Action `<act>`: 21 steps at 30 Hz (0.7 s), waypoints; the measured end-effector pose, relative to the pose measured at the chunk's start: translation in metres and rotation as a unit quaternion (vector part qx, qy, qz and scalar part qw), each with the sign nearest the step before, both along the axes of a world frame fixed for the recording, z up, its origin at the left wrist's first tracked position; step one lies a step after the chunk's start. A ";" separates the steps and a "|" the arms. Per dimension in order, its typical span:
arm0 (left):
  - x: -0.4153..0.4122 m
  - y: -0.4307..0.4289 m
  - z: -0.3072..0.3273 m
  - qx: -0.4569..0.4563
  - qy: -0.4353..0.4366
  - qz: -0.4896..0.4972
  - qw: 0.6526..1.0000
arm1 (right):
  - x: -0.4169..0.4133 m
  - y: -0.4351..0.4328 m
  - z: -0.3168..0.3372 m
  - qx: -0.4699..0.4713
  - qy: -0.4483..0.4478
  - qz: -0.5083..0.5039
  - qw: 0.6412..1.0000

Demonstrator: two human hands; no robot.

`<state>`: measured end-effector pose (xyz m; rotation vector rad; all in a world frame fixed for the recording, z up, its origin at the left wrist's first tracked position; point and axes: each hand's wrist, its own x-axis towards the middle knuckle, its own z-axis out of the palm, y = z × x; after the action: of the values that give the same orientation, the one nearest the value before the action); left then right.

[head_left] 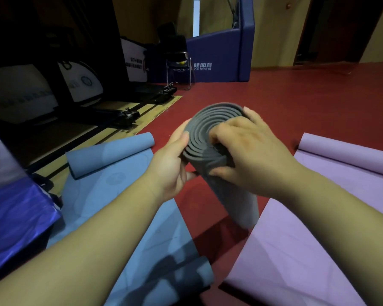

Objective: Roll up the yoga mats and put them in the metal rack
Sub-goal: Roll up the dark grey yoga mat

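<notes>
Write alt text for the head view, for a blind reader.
Both hands hold a rolled grey yoga mat, the left hand gripping its side, the right hand clasping its spiral end. On the red floor a blue mat lies left, a purple mat right.

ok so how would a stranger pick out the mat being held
On the red floor, a blue mat lies left and a purple mat right. Between them, the left hand and right hand hold the grey mat: the only one fully rolled, its spiral end facing the camera.
</notes>
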<state>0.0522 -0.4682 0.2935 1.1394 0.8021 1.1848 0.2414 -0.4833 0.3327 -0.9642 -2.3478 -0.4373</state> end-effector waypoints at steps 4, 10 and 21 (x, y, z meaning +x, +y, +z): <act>-0.022 0.007 -0.028 -0.116 0.092 0.000 0.989 | -0.005 0.009 -0.051 -0.026 -0.126 -0.025 0.991; -0.061 -0.022 -0.081 -0.210 0.293 0.135 0.923 | -0.031 0.006 -0.118 -0.056 -0.232 0.057 0.969; -0.102 -0.139 -0.123 -0.191 0.494 0.104 0.842 | -0.033 -0.021 -0.157 -0.005 -0.199 0.154 0.968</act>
<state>-0.0500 -0.6075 0.1701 1.3163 1.8954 0.4731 0.2081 -0.5045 0.1752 -0.5330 -2.8036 -0.5309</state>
